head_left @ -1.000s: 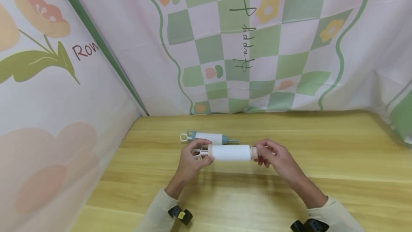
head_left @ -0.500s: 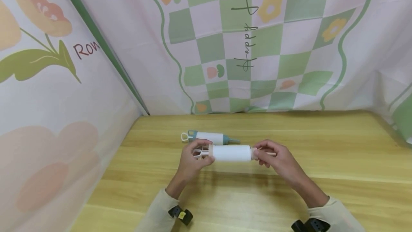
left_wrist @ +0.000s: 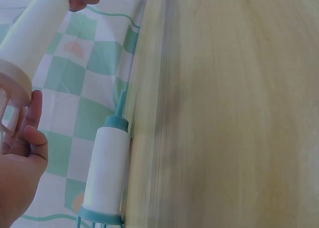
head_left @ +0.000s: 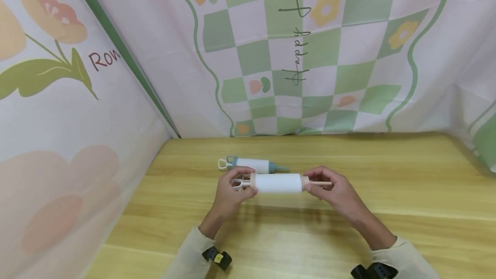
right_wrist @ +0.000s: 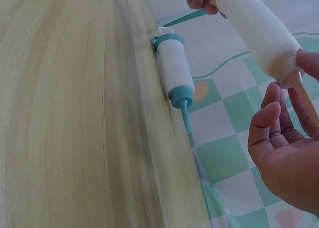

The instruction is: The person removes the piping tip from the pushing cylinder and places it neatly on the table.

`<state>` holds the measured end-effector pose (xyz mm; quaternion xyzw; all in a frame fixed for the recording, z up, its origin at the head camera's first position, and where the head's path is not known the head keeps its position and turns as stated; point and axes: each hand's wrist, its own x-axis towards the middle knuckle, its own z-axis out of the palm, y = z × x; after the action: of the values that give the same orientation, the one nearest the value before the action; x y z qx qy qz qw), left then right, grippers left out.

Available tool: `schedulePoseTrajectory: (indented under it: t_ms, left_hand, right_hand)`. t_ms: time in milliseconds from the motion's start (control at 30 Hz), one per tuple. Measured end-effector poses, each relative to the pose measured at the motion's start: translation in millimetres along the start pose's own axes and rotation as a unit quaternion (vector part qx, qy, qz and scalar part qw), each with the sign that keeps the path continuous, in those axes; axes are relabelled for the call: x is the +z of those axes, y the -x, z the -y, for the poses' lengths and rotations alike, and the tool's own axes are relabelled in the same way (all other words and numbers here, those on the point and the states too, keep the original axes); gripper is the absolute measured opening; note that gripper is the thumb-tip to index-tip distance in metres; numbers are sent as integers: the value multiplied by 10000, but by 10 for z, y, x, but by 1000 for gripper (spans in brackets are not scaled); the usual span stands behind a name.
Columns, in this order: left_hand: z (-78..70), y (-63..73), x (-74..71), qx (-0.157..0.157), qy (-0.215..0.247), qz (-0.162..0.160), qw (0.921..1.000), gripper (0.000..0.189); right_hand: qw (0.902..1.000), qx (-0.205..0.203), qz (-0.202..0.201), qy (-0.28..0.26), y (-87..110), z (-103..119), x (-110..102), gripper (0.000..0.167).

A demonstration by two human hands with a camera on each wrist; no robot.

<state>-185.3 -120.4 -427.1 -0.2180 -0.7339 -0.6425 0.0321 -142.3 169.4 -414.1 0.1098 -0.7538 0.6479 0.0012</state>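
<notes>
Far L in head view: a flower cloth (head_left: 54, 16), white w/ peach blooms + green leaves, part of a word in red, green strip along its edge. Then L sleeve (head_left: 190, 251), pale, w/ a black wrist unit (head_left: 217, 257) bearing a yellow patch. L hand (head_left: 230, 190) comes next: clamped, thumb + index pinching the collar end of the peach tube (head_left: 278, 183) from opp. sides; the tube's handle (head_left: 241, 183), pale & open-framed, sits in the hollow of that hand. Just behind, approx. parallel, the teal tube (head_left: 253, 165) lies on the worktop (head_left: 418, 175), light wood grain; its white ring handle (head_left: 222, 164) is at L, teal collar next, white barrel mid, thin teal nozzle (head_left: 282, 168) pointing R. Peach tube itself is held btwn both hands, approx. level, up off the worktop, white barrel facing cam; wrist views show it well apart from the teal one. Back cloth (head_left: 286, 51) hangs behind, green/white checks w/ small flowers & fruit, "Happy" running sideways, wavy green border. At the tube's R end, R hand (head_left: 339, 190) is also clamped: thumb + fingers pinch the peach tip cap (head_left: 305, 183), w/ the thin peach rod (head_left: 320, 183) sticking out R, past the fingertips, over the palm side. Far R, lower: a 2nd black unit (head_left: 375, 271) by the R sleeve (head_left: 403, 259), also pale.
</notes>
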Motion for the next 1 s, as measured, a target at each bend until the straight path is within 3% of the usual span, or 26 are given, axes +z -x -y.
schedulePoseTrajectory:
  t_ms: [367,767,1000]
  left_hand:
    - [1,2,-7,52,67,-35,10000,36]
    - [19,20,-21,-87,117,46,9999,37]
    - [17,16,-16,-4,109,63,9999,38]
  right_hand:
    - [10000,-6,-1,89,-9,39,-17,33]
    - [9982,551,-211,146,-38,111,27,40]
    - [9979,587,-204,157,-30,111,46,37]
